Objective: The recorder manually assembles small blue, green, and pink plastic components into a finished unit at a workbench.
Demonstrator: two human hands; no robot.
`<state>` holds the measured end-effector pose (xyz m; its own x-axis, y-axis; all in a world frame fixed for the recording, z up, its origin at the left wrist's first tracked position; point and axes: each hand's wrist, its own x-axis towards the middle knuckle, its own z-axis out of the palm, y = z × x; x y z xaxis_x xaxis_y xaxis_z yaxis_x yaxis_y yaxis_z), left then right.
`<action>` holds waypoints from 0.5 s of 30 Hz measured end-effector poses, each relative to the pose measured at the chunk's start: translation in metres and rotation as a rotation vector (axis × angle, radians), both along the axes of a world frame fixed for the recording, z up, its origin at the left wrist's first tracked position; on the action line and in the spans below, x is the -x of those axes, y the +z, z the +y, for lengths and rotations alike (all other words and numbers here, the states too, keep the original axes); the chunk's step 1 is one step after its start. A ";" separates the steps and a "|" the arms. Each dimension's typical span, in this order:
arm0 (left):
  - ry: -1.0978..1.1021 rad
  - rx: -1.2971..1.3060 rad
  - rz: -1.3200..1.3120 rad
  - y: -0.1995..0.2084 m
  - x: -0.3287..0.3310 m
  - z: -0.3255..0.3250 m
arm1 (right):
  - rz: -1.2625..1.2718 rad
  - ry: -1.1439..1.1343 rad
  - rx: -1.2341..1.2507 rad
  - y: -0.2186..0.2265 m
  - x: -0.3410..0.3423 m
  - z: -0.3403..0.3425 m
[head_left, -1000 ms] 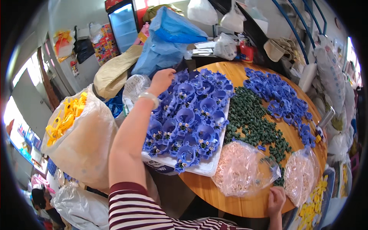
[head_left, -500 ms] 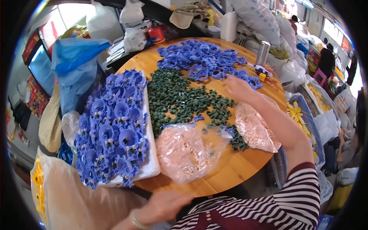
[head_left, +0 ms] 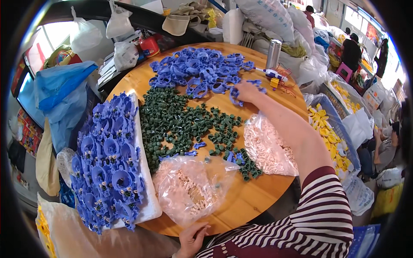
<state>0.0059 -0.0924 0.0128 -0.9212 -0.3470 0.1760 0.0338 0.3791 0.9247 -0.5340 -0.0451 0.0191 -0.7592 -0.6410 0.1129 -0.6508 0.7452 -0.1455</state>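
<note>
At the far right of the round table, my right hand (head_left: 246, 92) has its fingers closed on a blue-purple plastic ring part (head_left: 234, 98), beside a heap of similar ring parts (head_left: 193, 64). My left hand (head_left: 193, 238) is at the near table edge, thumb and fingers slightly apart, and nothing shows in it. Just beyond it lies a clear bag of small pale pink pieces (head_left: 189, 185). A second bag of pink pieces (head_left: 266, 146) rests under my right forearm. Many small dark green plastic parts (head_left: 185, 120) cover the table's middle.
A white foam board (head_left: 148, 202) at left carries rows of blue-purple assemblies (head_left: 112, 159). A metal cylinder (head_left: 273, 53) and a white-and-blue tool (head_left: 275, 75) stand and lie at far right. Beyond the table's right edge is a crate of yellow parts (head_left: 329, 133).
My right hand has closed on a blue-purple ring part at the heap's edge. The left hand has come to rest by the near table edge. The whole view has shifted.
</note>
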 end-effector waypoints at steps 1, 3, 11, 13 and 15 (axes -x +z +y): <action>-0.002 0.002 0.001 -0.006 0.000 -0.001 | -0.017 0.053 0.044 0.002 -0.008 -0.006; 0.048 -0.172 -0.070 -0.020 -0.004 -0.002 | -0.091 0.169 0.079 0.020 -0.034 -0.013; -0.027 -0.190 0.015 -0.022 -0.005 0.006 | -0.497 0.405 0.438 0.068 -0.113 0.001; -0.052 -0.172 0.038 -0.008 0.000 0.014 | -0.519 0.391 0.467 0.074 -0.133 0.011; -0.074 0.029 0.054 0.012 0.008 0.016 | -0.270 0.590 0.663 0.086 -0.167 0.027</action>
<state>-0.0020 -0.0763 0.0245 -0.9329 -0.2725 0.2355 0.1126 0.4005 0.9094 -0.3667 -0.0183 0.1052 -0.3844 -0.7994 0.4617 -0.7802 0.0140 -0.6254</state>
